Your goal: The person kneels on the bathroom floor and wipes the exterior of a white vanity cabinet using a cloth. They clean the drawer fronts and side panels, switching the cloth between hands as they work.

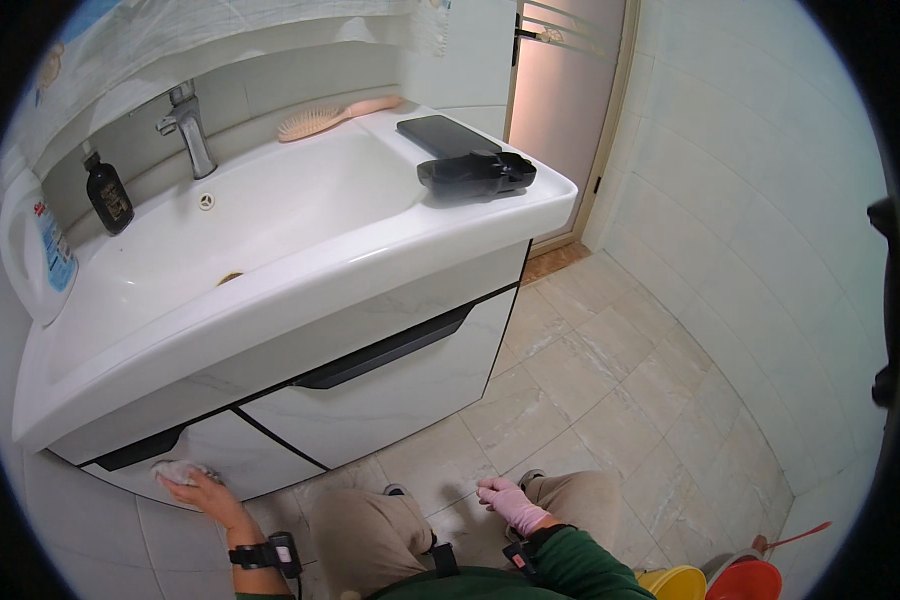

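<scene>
My left hand (pixel 206 497), bare, is closed on a crumpled white cloth (pixel 178 470). It presses the cloth against the white front of the vanity cabinet (pixel 260 455), low at the left, just under a black handle strip (pixel 138 452). Part of the cloth is hidden behind my fingers. My right hand (pixel 513 504), in a pink glove, hovers beside my right knee, apart from the cabinet. Its fingers are curled in, and nothing shows in them.
On the white basin (pixel 300 225) are a chrome faucet (pixel 192 135), dark bottle (pixel 108 195), white jug (pixel 40 250), pink hairbrush (pixel 335 116), phone (pixel 448 135) and black device (pixel 475 175). Yellow (pixel 675 582) and red (pixel 748 578) buckets stand lower right. A door (pixel 570 110) is behind.
</scene>
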A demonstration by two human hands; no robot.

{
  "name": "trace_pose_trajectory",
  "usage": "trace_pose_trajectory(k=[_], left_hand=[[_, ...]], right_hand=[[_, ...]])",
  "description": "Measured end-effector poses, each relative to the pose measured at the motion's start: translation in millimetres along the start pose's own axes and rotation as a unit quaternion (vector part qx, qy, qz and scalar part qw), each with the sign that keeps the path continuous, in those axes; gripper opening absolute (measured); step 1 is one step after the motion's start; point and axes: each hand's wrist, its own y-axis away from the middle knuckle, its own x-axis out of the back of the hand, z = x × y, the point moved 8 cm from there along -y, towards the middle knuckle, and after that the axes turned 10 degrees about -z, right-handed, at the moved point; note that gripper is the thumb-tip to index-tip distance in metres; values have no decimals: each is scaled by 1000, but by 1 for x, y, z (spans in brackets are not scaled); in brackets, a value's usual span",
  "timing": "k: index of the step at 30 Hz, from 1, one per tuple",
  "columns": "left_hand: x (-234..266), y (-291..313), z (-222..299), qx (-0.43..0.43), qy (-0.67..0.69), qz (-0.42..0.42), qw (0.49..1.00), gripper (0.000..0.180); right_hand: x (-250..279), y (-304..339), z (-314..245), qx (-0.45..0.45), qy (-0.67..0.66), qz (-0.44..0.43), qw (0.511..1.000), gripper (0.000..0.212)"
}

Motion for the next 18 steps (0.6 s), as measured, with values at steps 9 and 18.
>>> trace_pose_trajectory(k=[9,18], left_hand=[[44,-63,-30,95,113,27,989,66],[-21,13,55,-15,27,-47,998,62]], right_hand=[[3,8,10,-26,43,-11,999,45],[-4,-6,15,-9,92,-31,995,44]])
